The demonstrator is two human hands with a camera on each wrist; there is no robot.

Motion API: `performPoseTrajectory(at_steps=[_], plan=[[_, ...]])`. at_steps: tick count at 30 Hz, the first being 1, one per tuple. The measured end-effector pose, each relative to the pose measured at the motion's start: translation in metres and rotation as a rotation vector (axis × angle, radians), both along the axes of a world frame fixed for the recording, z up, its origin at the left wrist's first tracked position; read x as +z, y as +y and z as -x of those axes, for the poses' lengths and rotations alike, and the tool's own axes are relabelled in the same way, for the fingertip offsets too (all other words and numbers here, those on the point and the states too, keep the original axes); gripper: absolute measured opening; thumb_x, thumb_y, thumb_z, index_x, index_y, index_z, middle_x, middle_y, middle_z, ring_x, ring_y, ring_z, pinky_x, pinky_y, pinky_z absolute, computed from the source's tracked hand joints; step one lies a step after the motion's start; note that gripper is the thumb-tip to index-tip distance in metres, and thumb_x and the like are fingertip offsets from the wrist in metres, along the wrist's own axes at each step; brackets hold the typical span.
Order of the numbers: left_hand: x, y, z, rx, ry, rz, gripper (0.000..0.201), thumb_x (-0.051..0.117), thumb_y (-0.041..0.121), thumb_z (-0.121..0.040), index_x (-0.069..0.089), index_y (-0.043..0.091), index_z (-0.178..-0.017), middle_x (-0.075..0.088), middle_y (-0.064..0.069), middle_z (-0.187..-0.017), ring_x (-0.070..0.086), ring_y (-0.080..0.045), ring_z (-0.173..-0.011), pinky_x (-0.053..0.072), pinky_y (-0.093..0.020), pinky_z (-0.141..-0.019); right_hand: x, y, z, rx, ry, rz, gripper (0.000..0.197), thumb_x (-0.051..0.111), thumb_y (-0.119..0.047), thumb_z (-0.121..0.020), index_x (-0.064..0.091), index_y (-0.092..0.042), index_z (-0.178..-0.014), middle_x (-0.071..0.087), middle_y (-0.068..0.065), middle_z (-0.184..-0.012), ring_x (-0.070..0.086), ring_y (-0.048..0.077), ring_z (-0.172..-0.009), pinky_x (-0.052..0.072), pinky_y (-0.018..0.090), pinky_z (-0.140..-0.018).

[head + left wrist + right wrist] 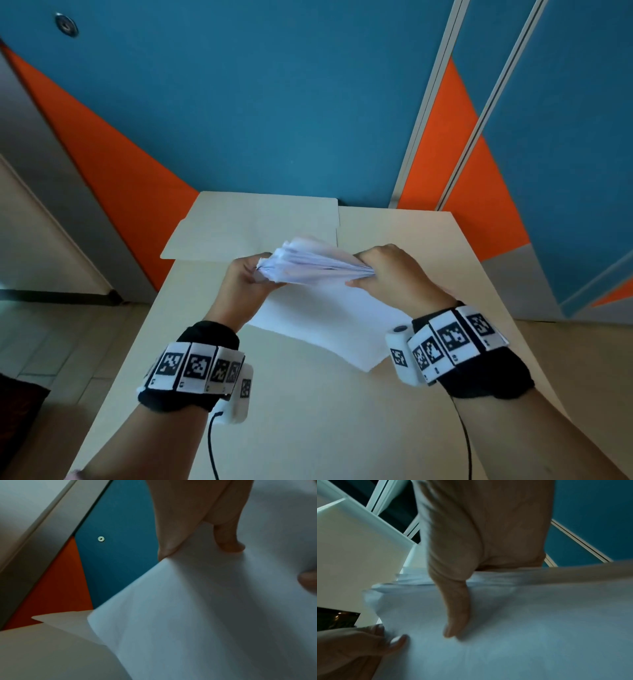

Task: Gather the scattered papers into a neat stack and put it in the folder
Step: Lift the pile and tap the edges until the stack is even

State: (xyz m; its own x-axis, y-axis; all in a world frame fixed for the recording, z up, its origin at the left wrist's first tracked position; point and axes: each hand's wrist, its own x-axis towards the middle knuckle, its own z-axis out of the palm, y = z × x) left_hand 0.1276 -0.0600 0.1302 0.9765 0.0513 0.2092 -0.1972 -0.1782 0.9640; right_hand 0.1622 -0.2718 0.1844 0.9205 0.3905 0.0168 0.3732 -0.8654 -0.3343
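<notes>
A thick stack of white papers (318, 294) is held up on edge over the table, its lower part sloping down toward me. My left hand (245, 279) grips the stack's left end and my right hand (383, 270) grips its right end. The top edges fan out unevenly. A beige folder (239, 226) lies flat at the table's far left, behind the stack. In the left wrist view my fingers (228, 543) press the sheets (205, 615). In the right wrist view my thumb (457, 608) lies across the paper (539, 628).
The beige table (308, 428) stands against a blue and orange wall (257, 120). The folder overhangs the table's left edge. Two black cables (212, 452) run from my wristbands toward me. A tiled floor lies to the left.
</notes>
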Motion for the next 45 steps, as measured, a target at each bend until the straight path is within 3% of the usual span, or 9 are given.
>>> performPoseTrajectory(at_steps=[3, 7, 11, 17, 20, 25, 34, 38, 45], plan=[[-0.006, 0.009, -0.001, 0.247, -0.036, 0.001, 0.041, 0.075, 0.012, -0.074, 0.063, 0.017, -0.113, 0.065, 0.000, -0.109, 0.056, -0.004, -0.103, 0.038, -0.007, -0.085, 0.004, -0.009, 0.002, -0.054, 0.080, -0.129, 0.047, 0.065, -0.019, -0.083, 0.035, -0.025, -0.048, 0.036, -0.005, -0.050, 0.041, 0.023, -0.064, 0.025, 0.031, -0.054], [-0.026, 0.016, 0.007, 0.247, 0.183, 0.408, 0.106, 0.087, 0.034, -0.052, 0.031, 0.023, -0.142, 0.048, -0.003, -0.140, 0.048, -0.015, -0.125, 0.036, -0.028, -0.103, 0.004, -0.028, 0.011, -0.145, 0.160, -0.498, 0.016, 0.067, -0.014, -0.083, 0.067, 0.002, -0.078, 0.062, 0.013, -0.071, 0.054, 0.022, -0.070, 0.033, 0.027, -0.057], [-0.026, 0.003, 0.012, 0.043, 0.242, 0.581, 0.090, 0.091, 0.038, -0.040, 0.058, 0.013, -0.121, 0.070, -0.005, -0.115, 0.064, -0.023, -0.111, 0.055, -0.029, -0.083, -0.018, -0.034, 0.023, -0.286, 0.222, -0.795, 0.009, 0.068, -0.013, -0.082, 0.069, -0.007, -0.089, 0.070, 0.024, -0.103, 0.066, 0.037, -0.099, 0.052, 0.041, -0.089], [0.013, -0.006, 0.008, 0.061, 0.037, 0.462, 0.026, 0.074, 0.008, -0.062, 0.073, 0.021, -0.085, 0.076, 0.004, -0.087, 0.071, -0.012, -0.082, 0.057, -0.027, -0.073, -0.027, -0.033, 0.035, -0.346, 0.233, -1.046, 0.009, 0.069, -0.010, -0.082, 0.069, -0.008, -0.090, 0.074, 0.011, -0.092, 0.069, 0.027, -0.093, 0.052, 0.042, -0.089], [0.015, -0.008, 0.008, 0.019, 0.007, 0.382, 0.037, 0.079, 0.010, -0.056, 0.073, 0.025, -0.089, 0.076, 0.005, -0.090, 0.071, -0.010, -0.084, 0.057, -0.024, -0.071, -0.033, -0.035, 0.036, -0.289, 0.278, -1.100, 0.031, 0.074, -0.004, -0.075, 0.068, -0.025, -0.098, 0.074, -0.012, -0.095, 0.069, 0.004, -0.093, 0.051, 0.033, -0.093], [-0.009, -0.005, 0.008, 0.123, 0.074, 0.330, 0.084, 0.083, 0.029, -0.043, 0.043, 0.047, -0.115, 0.054, -0.002, -0.127, 0.058, -0.019, -0.114, 0.050, -0.027, -0.088, -0.046, -0.035, 0.034, -0.291, 0.271, -1.179, 0.076, 0.085, -0.012, -0.058, 0.052, -0.041, -0.120, 0.057, 0.005, -0.128, 0.058, 0.011, -0.114, 0.044, 0.038, -0.104], [-0.001, -0.014, 0.007, 0.259, -0.141, 0.066, 0.101, 0.080, 0.016, -0.065, 0.015, 0.057, -0.131, 0.046, 0.000, -0.132, 0.042, -0.008, -0.127, 0.032, -0.013, -0.104, -0.028, -0.008, 0.031, -0.354, -0.088, -1.370, 0.042, 0.058, -0.049, -0.071, 0.056, -0.035, -0.111, 0.062, -0.006, -0.095, 0.056, 0.000, -0.088, 0.045, 0.010, -0.079], [0.002, -0.012, 0.009, 0.249, -0.232, -0.021, 0.087, 0.077, 0.016, -0.070, 0.024, 0.052, -0.129, 0.048, 0.001, -0.132, 0.040, 0.023, -0.115, 0.029, 0.005, -0.092, -0.026, -0.001, 0.022, -0.417, -0.192, -1.382, 0.025, 0.064, -0.030, -0.082, 0.061, -0.018, -0.104, 0.061, -0.014, -0.083, 0.055, -0.010, -0.075, 0.044, 0.006, -0.073], [-0.001, 0.001, 0.007, 0.194, -0.306, -0.121, 0.062, 0.071, 0.026, -0.072, 0.042, 0.039, -0.126, 0.050, -0.004, -0.131, 0.045, 0.018, -0.113, 0.031, 0.000, -0.095, -0.034, -0.014, 0.018, -0.474, -0.235, -1.386, 0.023, 0.056, 0.000, -0.086, 0.061, -0.016, -0.101, 0.061, 0.001, -0.084, 0.054, -0.005, -0.069, 0.042, 0.004, -0.064]])
